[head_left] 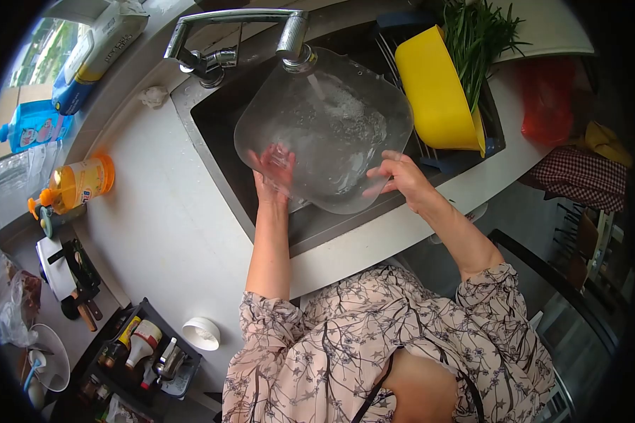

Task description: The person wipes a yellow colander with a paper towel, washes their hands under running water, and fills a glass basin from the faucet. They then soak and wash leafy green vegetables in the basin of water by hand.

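Note:
A translucent square plastic basin (pixel 331 134) is held tilted in the dark sink (pixel 222 137). Water runs into it from the chrome faucet (pixel 289 39), and bubbles stir inside. My left hand (pixel 275 169) supports the basin's near left side; some of its fingers show through the clear wall. On the near right, my right hand (pixel 402 178) grips the rim, with the thumb side partly hidden. Just right of the basin, a yellow plastic container (pixel 437 88) rests on a rack over the sink, with long green leafy stalks (pixel 476 46) behind it.
Orange dish soap (pixel 81 185) and a blue bottle (pixel 39 125) stand by the window at left. Knives in a holder (pixel 81 282), a black rack of bottles (pixel 144 352) and a small white bowl (pixel 201 333) occupy the lower left. A red bag (pixel 547 99) lies at right.

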Motion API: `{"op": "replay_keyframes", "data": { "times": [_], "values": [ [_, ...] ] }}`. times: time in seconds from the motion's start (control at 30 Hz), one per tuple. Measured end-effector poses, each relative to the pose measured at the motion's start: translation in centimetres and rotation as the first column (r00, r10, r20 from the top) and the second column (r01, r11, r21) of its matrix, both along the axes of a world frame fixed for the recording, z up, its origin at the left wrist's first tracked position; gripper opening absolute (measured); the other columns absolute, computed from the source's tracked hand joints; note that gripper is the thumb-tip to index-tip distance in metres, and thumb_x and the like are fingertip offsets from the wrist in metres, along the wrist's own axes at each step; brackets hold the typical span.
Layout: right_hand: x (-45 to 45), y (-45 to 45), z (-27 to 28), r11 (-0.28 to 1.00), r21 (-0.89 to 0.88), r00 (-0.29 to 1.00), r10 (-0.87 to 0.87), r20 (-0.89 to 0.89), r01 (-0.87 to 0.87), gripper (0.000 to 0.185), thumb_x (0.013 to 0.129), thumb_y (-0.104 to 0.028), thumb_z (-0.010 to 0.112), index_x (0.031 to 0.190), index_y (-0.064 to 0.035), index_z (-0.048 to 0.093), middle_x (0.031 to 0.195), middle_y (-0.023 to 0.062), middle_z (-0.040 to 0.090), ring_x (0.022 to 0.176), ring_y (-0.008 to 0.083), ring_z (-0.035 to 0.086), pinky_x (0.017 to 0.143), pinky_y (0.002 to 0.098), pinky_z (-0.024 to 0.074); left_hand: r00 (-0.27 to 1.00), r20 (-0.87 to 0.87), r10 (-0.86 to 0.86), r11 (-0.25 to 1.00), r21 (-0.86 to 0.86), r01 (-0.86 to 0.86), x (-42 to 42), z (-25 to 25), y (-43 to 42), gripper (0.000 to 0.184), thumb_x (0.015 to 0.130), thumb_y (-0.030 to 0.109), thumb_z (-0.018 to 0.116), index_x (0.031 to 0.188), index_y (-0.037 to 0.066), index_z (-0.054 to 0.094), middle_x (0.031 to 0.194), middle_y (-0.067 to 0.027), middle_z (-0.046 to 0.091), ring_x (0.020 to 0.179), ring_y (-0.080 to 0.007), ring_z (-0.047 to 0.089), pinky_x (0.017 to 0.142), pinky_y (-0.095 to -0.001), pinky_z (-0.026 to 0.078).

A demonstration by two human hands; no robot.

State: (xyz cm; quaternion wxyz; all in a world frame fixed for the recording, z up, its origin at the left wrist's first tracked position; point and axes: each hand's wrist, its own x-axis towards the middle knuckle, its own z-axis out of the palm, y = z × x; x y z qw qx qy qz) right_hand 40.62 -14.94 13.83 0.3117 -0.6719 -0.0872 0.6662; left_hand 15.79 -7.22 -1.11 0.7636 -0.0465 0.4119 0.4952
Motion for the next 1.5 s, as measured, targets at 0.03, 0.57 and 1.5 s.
{"op": "replay_keyframes", "data": {
  "times": [0.03,0.57,1.5],
  "values": [
    [-0.3,0.2,0.5,1.000,-0.001,1.000,-0.007,0.023,0.007,0.058,0.080,-0.009,0.046,0.132,0.0116,0.030,0.098,0.0177,0.063,0.076,0.0340,0.070,0.072,0.0273,0.0512,1.000,0.003,0.031,0.999,-0.013,-0.031,0.0,-0.2,0.1,0.060,0.088,0.058,0.054,0.115,0.004,0.058,0.112,-0.0150,0.059,0.108,-0.0306,0.055,0.096,-0.0474,0.042],
    [-0.2,1.2,0.3,0.999,0.037,0.994,-0.022,-0.110,0.026,0.024,0.080,-0.014,0.053,0.090,0.0064,0.045,0.102,0.0222,0.054,0.080,0.0389,0.068,0.068,0.0309,0.0550,0.686,-0.708,-0.166,0.890,0.192,0.413,2.0,-10.2,1.2,0.051,0.086,0.026,0.057,0.131,0.002,0.047,0.133,-0.0154,0.049,0.130,-0.0283,0.038,0.106,-0.0477,0.032],
    [-1.3,2.4,-7.9,0.780,-0.624,0.886,-0.319,-0.337,0.044,0.083,0.091,-0.066,0.019,0.145,-0.0022,0.025,0.105,0.0067,0.060,0.085,0.0141,0.061,0.094,0.0445,0.0232,-0.255,-0.960,0.119,0.571,-0.144,0.808,0.8,5.5,4.6,0.047,0.081,0.026,0.067,0.126,0.018,0.057,0.114,-0.0099,0.056,0.106,-0.0295,0.055,0.088,-0.0420,0.045]
  ]
}}
